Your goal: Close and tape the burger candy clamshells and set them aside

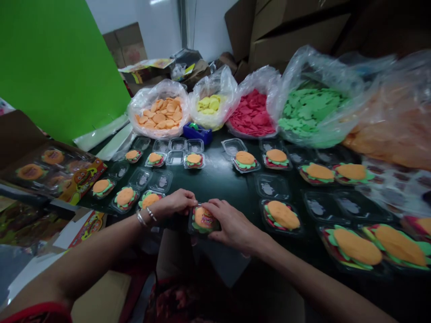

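At the table's near edge stands a closed clear plastic box (198, 226) with a toy burger (202, 217) inside and a printed label on its lid. My right hand (234, 224) grips the box from the right, fingers over the lid and thumb at the near side. My left hand (178, 202), with bracelets at the wrist, is closed in a pinch at the box's far left corner; what its fingertips hold is hidden. Left of it lies an open clear box with a toy burger (150, 200); another open box holds a burger (282, 214) on the right.
Several open clear boxes with burgers stand in rows on the dark table (218, 172). Behind are bags of orange pieces (160, 114), yellow pieces (209, 104), red pieces (252, 112) and green pieces (310, 107), with a blue tape dispenser (198, 133). A carton (55, 172) of packed burgers stands left.
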Tool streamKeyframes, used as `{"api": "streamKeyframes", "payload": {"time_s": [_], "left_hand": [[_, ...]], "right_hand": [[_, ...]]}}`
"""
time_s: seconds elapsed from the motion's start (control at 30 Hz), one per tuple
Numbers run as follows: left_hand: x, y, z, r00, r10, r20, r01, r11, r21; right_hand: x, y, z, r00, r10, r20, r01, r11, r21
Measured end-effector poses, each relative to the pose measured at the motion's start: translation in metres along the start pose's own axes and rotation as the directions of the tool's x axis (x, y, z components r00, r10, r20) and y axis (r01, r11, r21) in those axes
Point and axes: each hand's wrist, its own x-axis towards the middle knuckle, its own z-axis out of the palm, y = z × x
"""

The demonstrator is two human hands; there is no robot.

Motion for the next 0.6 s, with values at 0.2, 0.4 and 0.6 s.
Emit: {"api": "streamKeyframes", "payload": {"time_s": [0.2, 0.4, 0.6], "left_hand": [[-0.032, 0.001, 0.015, 0.976, 0.197, -0.092, -0.191, 0.979, 0.071], [-0.037, -0.007, 0.028, 0.916, 0.385, -0.112, -0.370, 0.919, 0.134], [-0.033, -0.005, 0.026, 0.918, 0.390, -0.067, -0.368, 0.904, 0.219]], "right_hand": [[0.002, 0.004, 0.001, 0.999, -0.027, -0.038, 0.028, 0.999, 0.037], [-0.002, 0.020, 0.010, 0.991, 0.034, -0.129, -0.005, 0.976, 0.219], [-0.014, 0.033, 0.003, 0.979, 0.183, -0.086, -0.093, 0.785, 0.612]]}}
